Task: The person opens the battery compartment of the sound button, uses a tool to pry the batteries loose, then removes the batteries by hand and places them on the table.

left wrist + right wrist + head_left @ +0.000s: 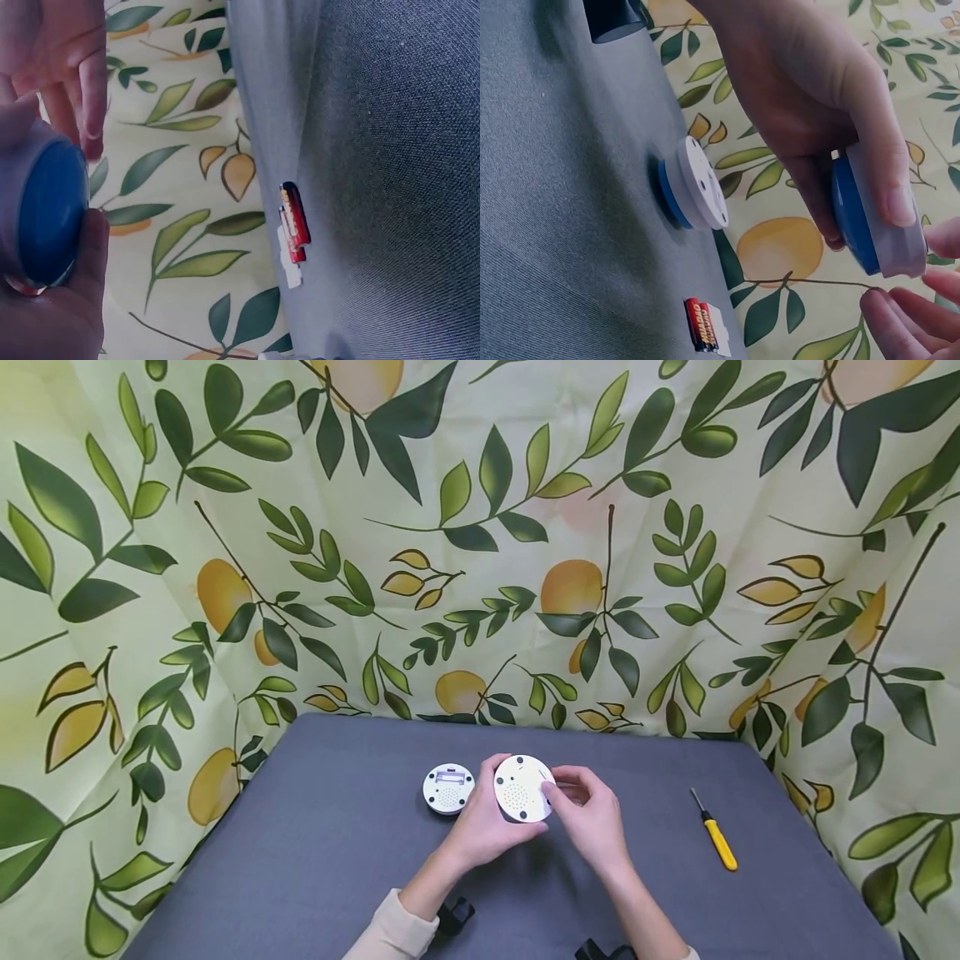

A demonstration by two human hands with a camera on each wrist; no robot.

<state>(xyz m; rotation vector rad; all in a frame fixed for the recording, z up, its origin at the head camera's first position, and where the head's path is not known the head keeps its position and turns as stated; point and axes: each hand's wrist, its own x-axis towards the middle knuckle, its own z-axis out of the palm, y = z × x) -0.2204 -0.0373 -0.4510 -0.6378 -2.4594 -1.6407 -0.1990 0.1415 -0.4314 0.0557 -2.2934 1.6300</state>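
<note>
white plastic, dotted with tiny holes, faces the head view on the round device, held above the woven grey cloth; the wrist views add its smooth blue dome. the left hand curls round it; the right hand lays its thumb at the right edge, though whether it pinches cannot be told. left sits a second disc. only wrist views show red batteries; only the head view, right, a yellow-handled screwdriver.
</note>
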